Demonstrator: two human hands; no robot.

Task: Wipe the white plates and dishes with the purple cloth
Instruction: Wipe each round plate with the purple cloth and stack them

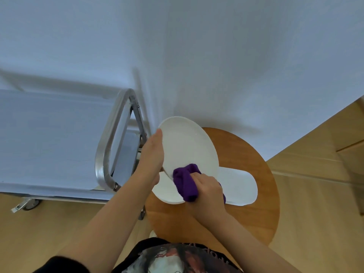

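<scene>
The left hand holds a round white plate tilted on edge above the round wooden desk, its fingers closed on the plate's left rim. The right hand has its fingers clenched around a bunched purple cloth, which presses against the plate's near lower rim. The plate surface is plain, smooth and glossy. Beneath it, further white dishes lie flat on the desk. A metal-framed cart stands to the left.
</scene>
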